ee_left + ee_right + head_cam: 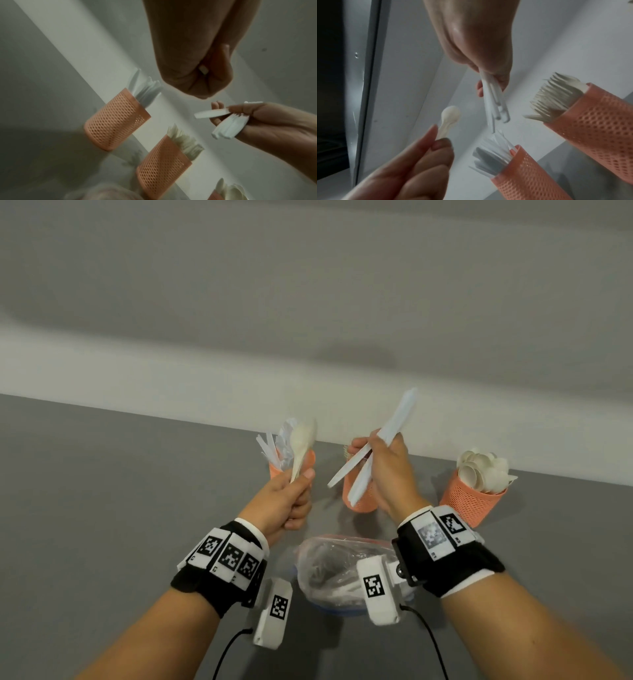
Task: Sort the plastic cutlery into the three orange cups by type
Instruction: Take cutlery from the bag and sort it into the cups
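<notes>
Grey table (102, 508), left hand (286, 501) pinching spoon (303, 448), right hand (388, 470) gripping knives (383, 440); fork cup (597, 121) clear only wrist-side.

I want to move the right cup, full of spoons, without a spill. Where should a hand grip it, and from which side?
Grip the mesh wall of the spoon cup, below the rim, probably from its open right side. The spoons fan out above the rim, so a grasp from above would likely knock them. The right hand, which is nearer, holds knives; the left hand holds a spoon.
</notes>
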A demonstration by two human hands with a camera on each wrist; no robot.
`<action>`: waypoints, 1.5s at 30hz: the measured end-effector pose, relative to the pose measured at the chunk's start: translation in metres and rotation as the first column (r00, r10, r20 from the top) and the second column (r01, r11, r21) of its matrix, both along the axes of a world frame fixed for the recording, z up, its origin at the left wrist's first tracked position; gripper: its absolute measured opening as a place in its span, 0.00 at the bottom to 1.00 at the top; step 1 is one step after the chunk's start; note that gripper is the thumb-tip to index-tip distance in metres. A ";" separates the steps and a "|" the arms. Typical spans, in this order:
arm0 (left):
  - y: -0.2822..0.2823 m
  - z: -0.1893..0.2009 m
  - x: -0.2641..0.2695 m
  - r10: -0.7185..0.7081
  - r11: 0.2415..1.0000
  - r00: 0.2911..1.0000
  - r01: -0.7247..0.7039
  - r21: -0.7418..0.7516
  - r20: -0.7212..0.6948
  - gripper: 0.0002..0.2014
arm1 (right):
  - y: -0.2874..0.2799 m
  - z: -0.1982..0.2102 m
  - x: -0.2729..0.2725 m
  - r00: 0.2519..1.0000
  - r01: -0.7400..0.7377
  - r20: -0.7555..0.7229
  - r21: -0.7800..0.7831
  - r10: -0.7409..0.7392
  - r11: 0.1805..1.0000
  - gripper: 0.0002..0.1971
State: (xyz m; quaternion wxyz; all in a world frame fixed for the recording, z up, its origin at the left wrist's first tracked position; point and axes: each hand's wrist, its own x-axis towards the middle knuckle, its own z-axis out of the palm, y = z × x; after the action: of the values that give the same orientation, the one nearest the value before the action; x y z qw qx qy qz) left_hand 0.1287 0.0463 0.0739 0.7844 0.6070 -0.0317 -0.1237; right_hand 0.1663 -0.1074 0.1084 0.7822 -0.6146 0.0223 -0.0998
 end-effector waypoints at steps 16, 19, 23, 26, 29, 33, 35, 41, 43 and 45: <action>0.055 -0.010 0.038 0.093 0.987 0.992 -0.103 0.122 0.087 0.14 | 0.074 -0.050 0.098 0.971 -0.219 0.015 -0.327 0.237 0.919 0.06; 0.058 -0.011 0.043 0.125 0.984 0.986 -0.137 0.114 0.108 0.14 | 0.072 -0.060 0.100 0.972 -0.220 -0.010 -0.391 0.235 0.894 0.08; 0.056 -0.015 0.048 0.134 0.980 0.979 -0.154 0.122 0.156 0.08 | 0.069 -0.062 0.102 0.979 -0.150 0.040 -0.518 0.199 0.842 0.09; 0.053 -0.016 0.048 0.116 0.986 0.979 -0.134 0.100 0.165 0.06 | 0.070 -0.062 0.106 0.974 -0.151 0.035 -0.632 0.223 0.760 0.10; 0.048 -0.011 0.045 0.100 0.985 0.978 -0.122 0.118 0.181 0.07 | 0.071 -0.054 0.110 0.967 -0.186 -0.012 -0.714 0.253 0.675 0.13; 0.039 -0.005 0.040 0.103 0.980 0.970 -0.137 0.143 0.221 0.09 | 0.064 -0.027 0.089 0.968 -0.098 0.142 -0.549 0.208 0.830 0.21; 0.032 -0.003 0.038 0.106 0.974 0.961 -0.152 0.169 0.255 0.10 | 0.057 -0.013 0.068 0.964 0.005 0.240 -0.437 0.112 0.899 0.18; -0.018 0.014 0.028 -0.098 0.854 0.884 -0.161 0.495 0.456 0.21 | 0.037 -0.006 0.021 0.984 -0.135 0.025 -0.544 0.177 0.828 0.27; -0.040 0.013 0.028 -0.200 0.775 0.854 -0.162 0.611 0.480 0.17 | 0.022 -0.006 0.014 0.995 -0.034 0.053 -0.586 0.080 0.810 0.21; -0.062 0.012 0.028 -0.254 0.704 0.858 -0.152 0.694 0.446 0.14 | 0.000 -0.006 0.008 0.999 -0.013 0.030 -0.603 0.038 0.798 0.17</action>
State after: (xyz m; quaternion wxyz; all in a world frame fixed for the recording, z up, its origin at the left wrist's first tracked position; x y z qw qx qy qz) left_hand 0.1566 -0.0161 0.0861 0.4486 0.8696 -0.2057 0.0163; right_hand 0.1745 -0.1073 0.1027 0.5479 -0.8294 -0.0345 -0.1035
